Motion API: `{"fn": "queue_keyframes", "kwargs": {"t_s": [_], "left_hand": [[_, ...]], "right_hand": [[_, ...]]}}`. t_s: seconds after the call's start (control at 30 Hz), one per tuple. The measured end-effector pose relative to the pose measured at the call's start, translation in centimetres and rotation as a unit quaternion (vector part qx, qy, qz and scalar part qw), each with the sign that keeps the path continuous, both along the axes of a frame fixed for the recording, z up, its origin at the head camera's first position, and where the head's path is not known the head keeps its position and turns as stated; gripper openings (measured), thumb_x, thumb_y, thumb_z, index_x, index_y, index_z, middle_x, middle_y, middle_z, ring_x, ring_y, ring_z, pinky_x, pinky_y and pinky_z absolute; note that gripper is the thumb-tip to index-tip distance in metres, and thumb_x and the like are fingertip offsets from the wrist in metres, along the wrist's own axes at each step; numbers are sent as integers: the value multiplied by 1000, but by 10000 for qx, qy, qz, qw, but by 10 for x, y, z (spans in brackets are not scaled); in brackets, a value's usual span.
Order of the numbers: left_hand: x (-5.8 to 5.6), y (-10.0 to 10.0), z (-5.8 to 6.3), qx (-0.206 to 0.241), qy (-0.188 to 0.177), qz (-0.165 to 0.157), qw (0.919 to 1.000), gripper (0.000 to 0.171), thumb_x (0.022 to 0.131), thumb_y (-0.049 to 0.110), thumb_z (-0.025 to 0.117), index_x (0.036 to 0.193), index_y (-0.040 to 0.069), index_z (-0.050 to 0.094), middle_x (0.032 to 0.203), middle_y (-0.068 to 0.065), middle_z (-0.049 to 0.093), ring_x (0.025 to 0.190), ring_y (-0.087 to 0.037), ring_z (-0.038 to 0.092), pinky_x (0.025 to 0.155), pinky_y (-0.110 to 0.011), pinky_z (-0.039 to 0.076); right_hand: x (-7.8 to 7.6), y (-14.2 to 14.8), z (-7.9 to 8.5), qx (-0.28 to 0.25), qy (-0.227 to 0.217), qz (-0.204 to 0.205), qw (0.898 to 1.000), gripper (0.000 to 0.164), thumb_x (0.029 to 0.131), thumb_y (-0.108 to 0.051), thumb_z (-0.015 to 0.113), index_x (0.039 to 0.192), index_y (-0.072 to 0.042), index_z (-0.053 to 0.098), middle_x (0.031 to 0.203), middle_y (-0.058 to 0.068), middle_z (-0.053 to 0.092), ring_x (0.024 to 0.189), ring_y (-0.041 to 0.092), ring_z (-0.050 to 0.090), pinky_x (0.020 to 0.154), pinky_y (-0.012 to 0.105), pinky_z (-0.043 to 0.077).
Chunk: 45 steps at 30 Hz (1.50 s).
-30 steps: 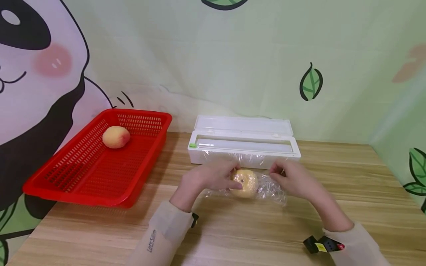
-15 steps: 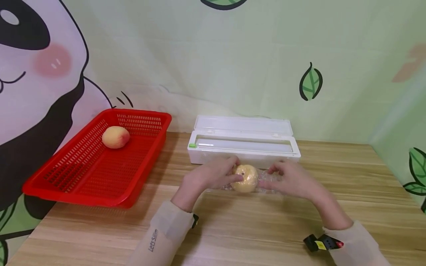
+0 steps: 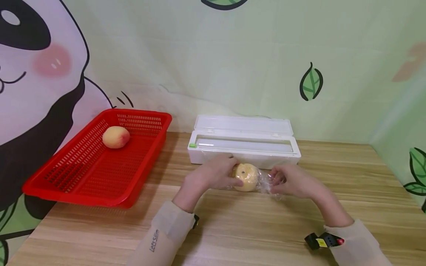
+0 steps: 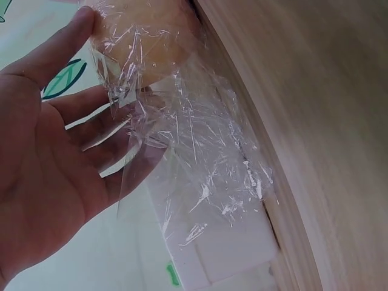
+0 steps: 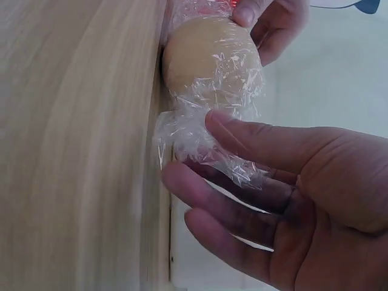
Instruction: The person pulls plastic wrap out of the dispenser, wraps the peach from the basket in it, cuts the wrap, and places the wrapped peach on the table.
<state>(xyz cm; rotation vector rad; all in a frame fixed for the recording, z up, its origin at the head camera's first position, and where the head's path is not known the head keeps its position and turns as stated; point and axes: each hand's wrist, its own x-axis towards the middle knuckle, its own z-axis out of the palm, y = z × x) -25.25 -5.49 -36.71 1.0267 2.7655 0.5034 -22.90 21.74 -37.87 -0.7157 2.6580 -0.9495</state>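
Note:
A round pale-yellow peach [image 3: 246,177] with a small dark dimple lies on the table, wrapped in clear cling film [image 5: 193,130]. My left hand [image 3: 217,173] holds it from the left, thumb in front and fingers behind. In the left wrist view loose crinkled film spreads beyond the peach [image 4: 148,36], over the fingers [image 4: 82,109]. My right hand [image 3: 294,181] pinches the gathered film on the peach's right side between thumb and fingers. The right wrist view shows this bunched film against the thumb, with the other fingers loosely bent.
Just behind the hands stands a white cling film dispenser [image 3: 244,157], its lid [image 3: 243,125] raised and a roll inside. A red basket [image 3: 133,192] at the left holds another peach [image 3: 115,137]. A printed cloth [image 3: 233,74] hangs behind the wooden table [image 3: 253,232].
The peach has turned slightly away and moved back a little under my left hand. My right fingers spread beside the film, then closed on it again, bunching it nearer the peach.

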Motion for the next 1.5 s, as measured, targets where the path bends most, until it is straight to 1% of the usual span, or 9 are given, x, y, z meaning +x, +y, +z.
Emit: {"fn": "queue_keyframes", "kwargs": {"t_s": [0.2, 0.4, 0.73, 0.87, 0.97, 1.1, 1.2, 1.3, 1.5], "left_hand": [[-1, -3, 1, 378, -215, 3, 9991, 59, 93, 40, 78, 135, 6, 55, 120, -6, 63, 103, -16, 59, 91, -32, 50], [-3, -9, 4, 381, -92, -114, 9992, 45, 98, 42, 70, 130, 11, 61, 118, -1, 64, 102, -16, 61, 91, -33, 51], [-7, -22, 11, 651, -34, 69, 9978, 40, 101, 35, 68, 132, 11, 64, 126, -5, 62, 113, -23, 61, 97, -37, 49], [-13, -31, 13, 916, 393, 737, 9923, 40, 100, 30, 68, 131, 5, 63, 128, -13, 60, 116, -29, 57, 100, -42, 48], [-18, -41, 13, 1145, 612, 1621, 9782, 45, 99, 28, 70, 135, 3, 60, 128, -17, 53, 119, -32, 49, 101, -46, 45], [-24, -53, 9, 1301, 441, 2545, 9573, 65, 95, 33, 72, 147, 1, 49, 138, -24, 42, 130, -38, 37, 106, -51, 39], [-26, -59, 5, 1367, 152, 2797, 9502, 80, 92, 34, 75, 153, -3, 39, 147, -29, 33, 136, -43, 32, 111, -53, 37], [-29, -65, 1, 1539, -118, 2855, 9459, 82, 91, 31, 75, 153, -5, 35, 150, -28, 29, 136, -44, 31, 109, -54, 39], [-34, -77, -4, 1765, -492, 2936, 9382, 75, 95, 31, 72, 153, 0, 37, 142, -24, 41, 123, -38, 45, 102, -53, 46]], "right_hand": [[-1, 5, 1, -97, 212, 116, 9997, 24, 85, -22, 86, 96, -7, 70, 87, -2, 68, 79, 17, 62, 68, 32, 52], [2, 3, 6, -154, 672, -205, 9974, 27, 92, -33, 79, 97, -8, 70, 89, -1, 65, 79, 17, 60, 68, 32, 52], [10, -13, 13, -10, 1254, -583, 9904, 29, 89, -30, 82, 101, -6, 71, 97, 6, 68, 85, 24, 62, 72, 39, 53], [12, -20, 15, -74, 1643, -723, 9837, 29, 91, -27, 81, 104, -3, 72, 102, 11, 71, 93, 28, 65, 78, 45, 54], [11, -26, 15, -224, 1749, -713, 9818, 26, 93, -22, 78, 106, -1, 72, 101, 10, 71, 95, 28, 65, 80, 46, 54], [10, -36, 17, -229, 1677, -655, 9834, 26, 96, -19, 75, 111, 1, 70, 105, 12, 71, 99, 30, 64, 84, 48, 54], [9, -44, 19, -155, 1655, -557, 9845, 26, 98, -20, 72, 113, 1, 70, 107, 13, 70, 101, 31, 63, 86, 49, 53], [5, -54, 21, -73, 1687, -383, 9849, 25, 98, -18, 71, 114, 2, 69, 109, 13, 70, 101, 31, 63, 87, 48, 53], [-4, -81, 30, 387, 1900, 13, 9810, 27, 97, -13, 70, 119, 3, 68, 113, 14, 68, 105, 32, 64, 91, 46, 53]]}}
